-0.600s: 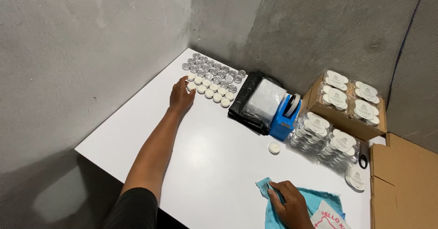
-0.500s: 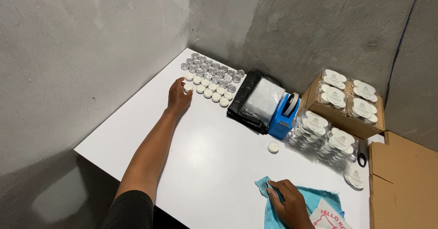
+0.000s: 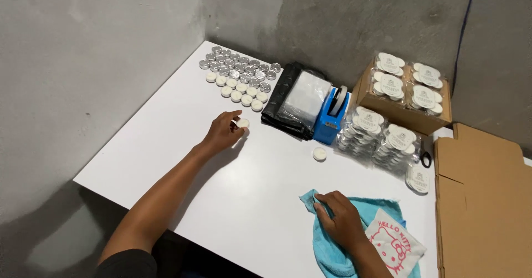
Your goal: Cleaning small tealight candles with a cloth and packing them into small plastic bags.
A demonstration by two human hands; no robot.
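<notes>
Left hand (image 3: 223, 133) sat left of frame centre over the white table (image 3: 166, 145), grip pinched on one small white tealight candle (image 3: 242, 123) between thumb and fingertips, candle just above or on the table surface, can't tell which. Right hand (image 3: 339, 218) was at lower centre-right, grip closed on a light blue cloth (image 3: 324, 250) bunched flat on the table, pink-and-white print patch at its right edge.

Upper left of frame: cluster of silver cups and white tealights (image 3: 238, 78) in rows near the table's far corner, well apart from the held candle. Right of that, a black plastic bag with clear plastic sleeves (image 3: 296, 98) on top. Blue tape dispenser (image 3: 331, 117) just beside the bag. A lone white tealight (image 3: 319, 154) lay on the table below the dispenser, between both hands.

Upper right: clear packs of tealights (image 3: 377, 139) stacked on the table, and an open brown carton (image 3: 404, 98) with more packs behind them. Flat cardboard box (image 3: 482, 200) filled the right edge. Grey concrete walls behind.
</notes>
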